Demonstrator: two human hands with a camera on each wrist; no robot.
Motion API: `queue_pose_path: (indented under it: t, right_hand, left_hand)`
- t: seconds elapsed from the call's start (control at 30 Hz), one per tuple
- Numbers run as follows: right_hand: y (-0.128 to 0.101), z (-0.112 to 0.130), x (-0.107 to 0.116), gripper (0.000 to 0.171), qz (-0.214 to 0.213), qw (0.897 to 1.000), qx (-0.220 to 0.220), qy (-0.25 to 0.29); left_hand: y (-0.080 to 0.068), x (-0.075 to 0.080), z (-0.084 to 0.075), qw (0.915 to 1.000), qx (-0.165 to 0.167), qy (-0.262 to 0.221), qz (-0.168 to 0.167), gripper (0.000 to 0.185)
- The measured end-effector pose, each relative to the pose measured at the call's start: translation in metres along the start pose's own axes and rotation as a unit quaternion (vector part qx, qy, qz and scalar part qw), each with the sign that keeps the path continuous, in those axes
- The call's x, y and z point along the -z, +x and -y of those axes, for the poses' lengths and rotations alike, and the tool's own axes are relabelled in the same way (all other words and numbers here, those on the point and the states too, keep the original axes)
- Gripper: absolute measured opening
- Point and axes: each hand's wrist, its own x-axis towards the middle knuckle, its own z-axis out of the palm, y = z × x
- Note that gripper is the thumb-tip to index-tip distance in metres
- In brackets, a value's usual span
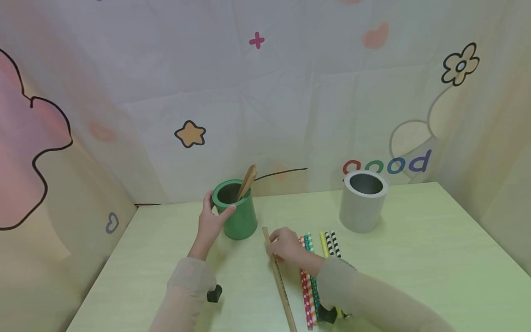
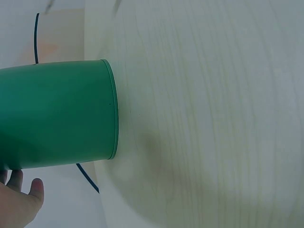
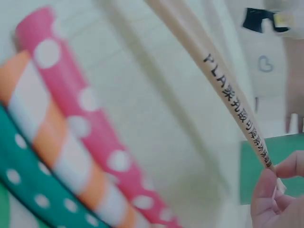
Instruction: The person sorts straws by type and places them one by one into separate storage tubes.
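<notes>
My left hand (image 1: 210,227) grips the green cup (image 1: 242,222) at its rim, thumb along the front and fingers on the left side. In the left wrist view, the cup (image 2: 57,114) stands on the table with fingertips (image 2: 36,187) beside it. Several brown straws (image 1: 247,180) lean out of its mouth. Between thumb and fingers, my right hand (image 1: 287,244) pinches a long brown straw (image 1: 283,293) near its far end. Printed lettering, starting with PLA, runs along this straw (image 3: 213,71) in the right wrist view.
Patterned paper straws lie right of the brown one: pink dotted (image 1: 305,295), orange striped (image 3: 52,123), teal dotted (image 3: 28,166), yellow (image 1: 324,244) and black-and-white striped (image 1: 335,244). A white cup (image 1: 361,212) stands at the back right. A printed curtain (image 1: 265,92) hangs behind the table.
</notes>
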Motion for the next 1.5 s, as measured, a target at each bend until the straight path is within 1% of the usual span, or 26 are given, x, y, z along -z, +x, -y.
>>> queue_pose_path:
  t: [0.17,0.3,0.57,0.77,0.93,1.2,1.3,1.5]
  right_hand:
    - [-0.005,0.022,0.019,0.01,0.013,0.999,-0.009,0.044]
    - [-0.007,0.042,0.037,0.01,0.01,0.997,-0.012,0.074]
    - [-0.005,0.079,0.078,0.014,0.007,0.992,0.027,0.122]
    - [-0.007,0.106,0.105,0.017,-0.014,0.987,0.056,0.151]
    - [-0.007,0.121,0.121,0.018,-0.034,0.974,0.088,0.204]
    - [0.0,0.134,0.135,0.009,-0.079,0.951,0.106,0.28]
    - [0.001,0.137,0.137,0.006,-0.095,0.944,0.111,0.297]
    - [0.005,0.137,0.14,0.007,-0.112,0.934,0.125,0.315]
  left_hand:
    - [0.0,0.001,-0.001,1.0,0.0,0.006,0.0,0.087]
    - [-0.001,0.002,-0.002,1.0,-0.002,0.009,0.003,0.088]
    - [-0.001,0.003,0.0,1.0,-0.002,0.007,0.003,0.088]
    - [-0.001,0.003,0.001,1.0,-0.004,0.004,0.002,0.087]
    - [-0.001,0.002,0.001,1.0,-0.001,0.004,0.001,0.087]
    - [-0.001,0.001,0.0,1.0,0.0,0.004,0.0,0.088]
    - [-0.001,0.001,0.0,1.0,-0.002,0.004,0.0,0.088]
    - [0.0,0.0,-0.001,1.0,-0.002,0.005,-0.001,0.089]
